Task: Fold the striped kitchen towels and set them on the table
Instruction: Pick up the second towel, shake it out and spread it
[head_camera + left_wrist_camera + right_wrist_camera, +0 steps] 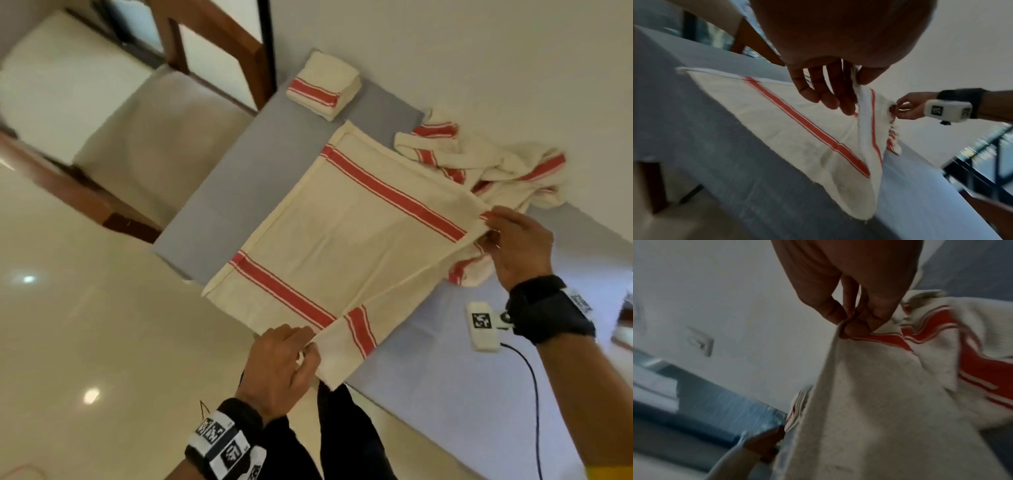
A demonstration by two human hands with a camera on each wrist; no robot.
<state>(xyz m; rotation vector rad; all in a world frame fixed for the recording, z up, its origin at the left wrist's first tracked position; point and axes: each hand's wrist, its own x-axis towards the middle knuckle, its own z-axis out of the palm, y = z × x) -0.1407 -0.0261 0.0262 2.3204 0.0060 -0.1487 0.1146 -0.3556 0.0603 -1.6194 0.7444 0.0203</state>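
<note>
Each hand pinches a near corner: left hand (281,363), right hand (513,243). The towel (342,233) lies spread ahead of them on the table (445,377), edge raised (presumably to fold it away).

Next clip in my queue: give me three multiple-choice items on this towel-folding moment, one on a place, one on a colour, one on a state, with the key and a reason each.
1. Where is the folded towel stack?
A. at the table's far end, beyond the spread towel
B. on the chair
C. under the right hand

2. What colour are the towel stripes?
A. blue
B. red
C. green

3. How is the spread towel held?
A. lying untouched
B. by the left hand only
C. each hand pinches one near corner

Key: A, the folded towel stack rests at the far end of the table, past the spread towel. B, the stripes are red on cream. C, the left hand and right hand each pinch a lifted corner.
</note>
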